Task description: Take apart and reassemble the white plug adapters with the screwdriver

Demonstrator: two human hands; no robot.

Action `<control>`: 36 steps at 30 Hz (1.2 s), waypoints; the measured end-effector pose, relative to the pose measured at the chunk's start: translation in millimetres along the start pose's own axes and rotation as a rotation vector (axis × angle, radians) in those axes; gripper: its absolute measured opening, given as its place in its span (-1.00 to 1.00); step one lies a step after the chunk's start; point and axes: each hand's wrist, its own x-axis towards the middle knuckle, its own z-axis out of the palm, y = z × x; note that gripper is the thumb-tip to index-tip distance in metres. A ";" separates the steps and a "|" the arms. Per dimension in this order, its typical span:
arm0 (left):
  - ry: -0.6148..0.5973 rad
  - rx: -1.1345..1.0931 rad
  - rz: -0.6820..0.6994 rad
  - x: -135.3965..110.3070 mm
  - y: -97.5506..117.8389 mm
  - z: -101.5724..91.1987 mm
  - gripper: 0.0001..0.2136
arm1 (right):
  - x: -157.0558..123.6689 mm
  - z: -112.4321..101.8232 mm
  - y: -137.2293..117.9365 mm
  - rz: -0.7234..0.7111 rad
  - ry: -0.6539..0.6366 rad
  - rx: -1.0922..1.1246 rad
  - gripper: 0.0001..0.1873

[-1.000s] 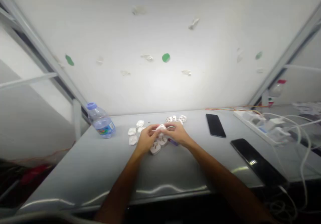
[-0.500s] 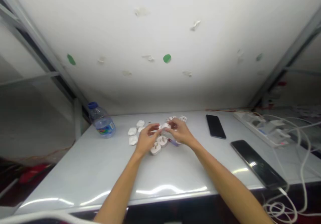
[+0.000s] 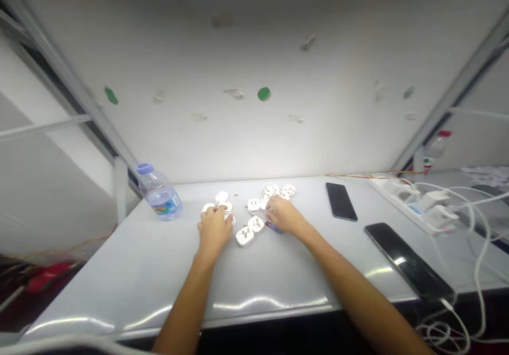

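Note:
Several white three-pin plugs lie scattered on the pale grey table point(image 3: 131, 275). My left hand point(image 3: 214, 229) rests over a cluster of them, with one white plug point(image 3: 221, 196) just beyond its fingertips. Whether it grips anything is hidden. My right hand point(image 3: 283, 215) lies flat and appears empty. It sits beside a white plug point(image 3: 253, 205) and just behind a small blue-purple object point(image 3: 273, 227), which it partly covers. Nearer me, a plug point(image 3: 245, 236) and another plug point(image 3: 256, 224) lie with their pins up. More plugs point(image 3: 278, 190) sit at the far side.
A water bottle point(image 3: 159, 198) with a blue cap stands left of the plugs. Two black smartphones point(image 3: 341, 201) point(image 3: 407, 261) lie to the right. Beyond them are a white power strip point(image 3: 409, 204) and loose white cables point(image 3: 479, 249), some hanging past the table edge.
My hands have come apart. The left moved left onto the plug cluster, and the right moved slightly back. The white piece held between them is gone, and a plug now lies between my hands.

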 end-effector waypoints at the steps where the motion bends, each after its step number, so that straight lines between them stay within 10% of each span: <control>1: 0.009 -0.013 0.042 0.5 1.4 3.1 -0.63 | -0.3 -1.9 0.2 -0.003 0.010 0.014 -0.85; 12: -0.041 -0.116 0.413 -3.0 26.0 20.3 -0.63 | -19.5 -47.1 25.1 0.122 -0.171 0.151 -0.43; 21: -0.053 -0.121 0.461 1.3 35.7 24.7 -0.57 | -9.0 -24.3 26.1 0.131 -0.130 0.289 -0.56; 30: -0.099 -0.280 0.363 20.0 -20.5 -0.9 -0.53 | -9.5 -22.4 34.2 0.098 -0.169 0.381 -0.39; 36: -0.101 -0.396 0.357 19.4 -22.1 3.9 -0.58 | -8.1 -18.8 41.5 0.082 -0.207 0.512 -0.63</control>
